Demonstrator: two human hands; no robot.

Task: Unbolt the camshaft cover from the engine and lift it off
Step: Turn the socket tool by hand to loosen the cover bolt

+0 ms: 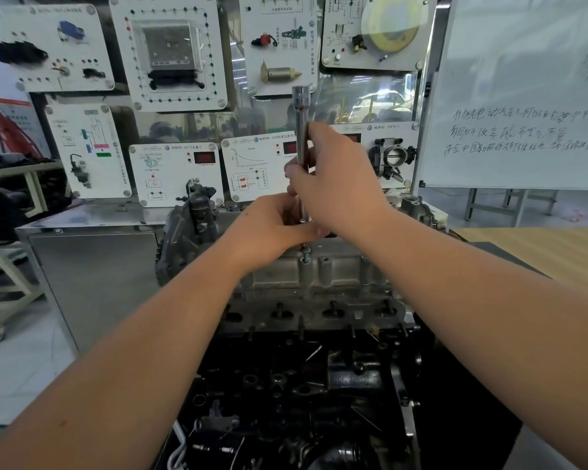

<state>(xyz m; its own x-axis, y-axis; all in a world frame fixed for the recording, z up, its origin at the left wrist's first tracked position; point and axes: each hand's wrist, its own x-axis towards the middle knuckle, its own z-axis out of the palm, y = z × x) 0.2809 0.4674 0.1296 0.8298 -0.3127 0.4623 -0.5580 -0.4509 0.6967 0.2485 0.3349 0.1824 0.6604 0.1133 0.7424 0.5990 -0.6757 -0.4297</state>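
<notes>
A grey cast camshaft cover (333, 276) sits on top of the engine (319, 368) in the middle of the view. A long chrome socket extension (301, 130) stands upright above a bolt (305, 257) that sticks up from the cover's top edge. My right hand (333, 178) grips the extension's shaft about halfway up. My left hand (279, 228) holds the lower end of the tool just above the bolt, its fingers curled round it. The tool's tip is hidden by my fingers.
Behind the engine stands a steel cabinet (92, 266) with a wall of training display boards (170, 52). A whiteboard (523, 96) is at the right, and a wooden table top (540, 256) lies beside the engine. A black intake part (190, 232) sits left of the cover.
</notes>
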